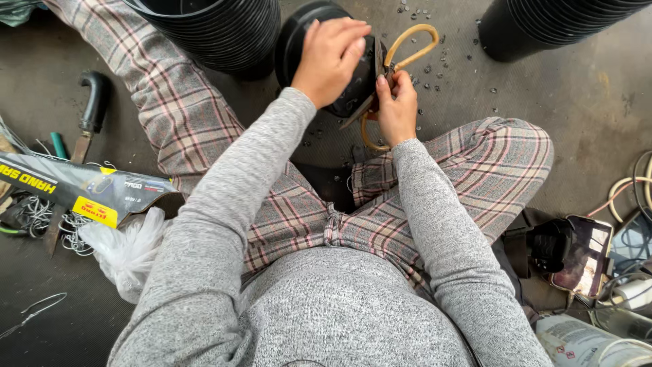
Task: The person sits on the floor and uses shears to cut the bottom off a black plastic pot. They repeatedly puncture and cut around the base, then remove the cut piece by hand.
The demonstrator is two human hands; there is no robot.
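Right hand (397,109) | tan-handled scissors (407,51) | black pot (299,41) (round, ribbed)

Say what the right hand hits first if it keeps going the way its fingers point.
The right hand points up the frame, gripping yellow-handled scissors. Beyond them, likely only bare floor with small scattered bits, though depth is unclear. The black pot sits to its left.

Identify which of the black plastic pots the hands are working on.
The single small pot at top centre, gripped by the left hand, while the right hand holds yellow-handled scissors against it; the two stacks stand untouched beside it.
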